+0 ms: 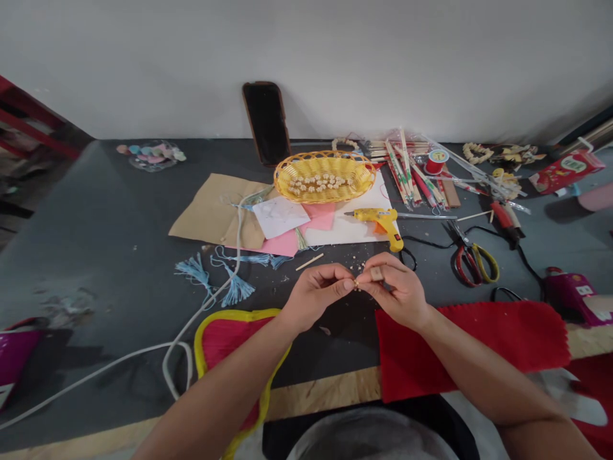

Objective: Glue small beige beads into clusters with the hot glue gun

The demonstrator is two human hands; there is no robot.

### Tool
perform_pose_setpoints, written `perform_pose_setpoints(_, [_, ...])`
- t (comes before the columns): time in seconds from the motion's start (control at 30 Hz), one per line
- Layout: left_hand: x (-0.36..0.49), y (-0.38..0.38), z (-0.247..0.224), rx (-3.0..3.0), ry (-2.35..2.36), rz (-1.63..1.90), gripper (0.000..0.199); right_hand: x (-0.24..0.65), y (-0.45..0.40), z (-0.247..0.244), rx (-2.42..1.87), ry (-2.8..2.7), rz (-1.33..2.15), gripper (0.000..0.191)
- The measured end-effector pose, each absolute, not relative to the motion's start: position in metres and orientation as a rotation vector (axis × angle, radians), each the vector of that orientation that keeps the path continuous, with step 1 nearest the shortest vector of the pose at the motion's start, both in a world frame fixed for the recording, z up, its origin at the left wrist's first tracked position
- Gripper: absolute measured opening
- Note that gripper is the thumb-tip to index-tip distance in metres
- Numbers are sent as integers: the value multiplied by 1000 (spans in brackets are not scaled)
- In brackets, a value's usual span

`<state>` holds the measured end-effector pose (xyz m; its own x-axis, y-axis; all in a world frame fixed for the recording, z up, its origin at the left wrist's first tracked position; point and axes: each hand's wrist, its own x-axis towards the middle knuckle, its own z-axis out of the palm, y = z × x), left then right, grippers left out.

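Observation:
My left hand (318, 294) is closed in a pinch, thumb against forefinger. Facing it, my right hand (395, 289) pinches too, and the fingertips of both nearly meet. Between them is a small tan piece (357, 283), mostly covered, too small to name. A beige square patch (377, 273) sits on a finger of my right hand. Just beyond the hands lie tiny pale crumbs and a yellow glue gun (378, 218). Farther back, a yellow woven basket (325, 197) holds several small, pale, flower-like pieces. To the left of my left hand lies a short thin stick (310, 262).
Blue tassels (238, 291) and a white cable (201, 310) lie at left, below brown paper (205, 214). Scissors (472, 259), wrapped chopsticks (405, 172) and red felt (502, 335) are at right. A phone (266, 121) leans on the wall.

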<state>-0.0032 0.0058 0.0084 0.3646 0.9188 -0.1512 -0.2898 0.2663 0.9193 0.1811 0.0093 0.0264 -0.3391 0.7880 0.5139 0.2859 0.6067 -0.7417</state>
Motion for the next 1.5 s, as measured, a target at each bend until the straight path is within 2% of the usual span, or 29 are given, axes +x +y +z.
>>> perform_pose_setpoints(0.3, [-4, 6, 10, 961, 817, 933, 21, 186, 9, 24, -901, -1858, 807, 3])
perform_pose_setpoints(1.07, [-4, 6, 13, 1053, 865, 915, 23, 182, 9, 22, -857, -1952, 804, 12])
perform_pose_setpoints(1.17, [-5, 6, 11, 1035, 860, 910, 23, 186, 9, 20, -846, -1888, 845, 6])
perform_pose_setpoints(1.5, [-4, 6, 13, 1002, 796, 796, 28, 194, 16, 22, -745, -1914, 1109, 15])
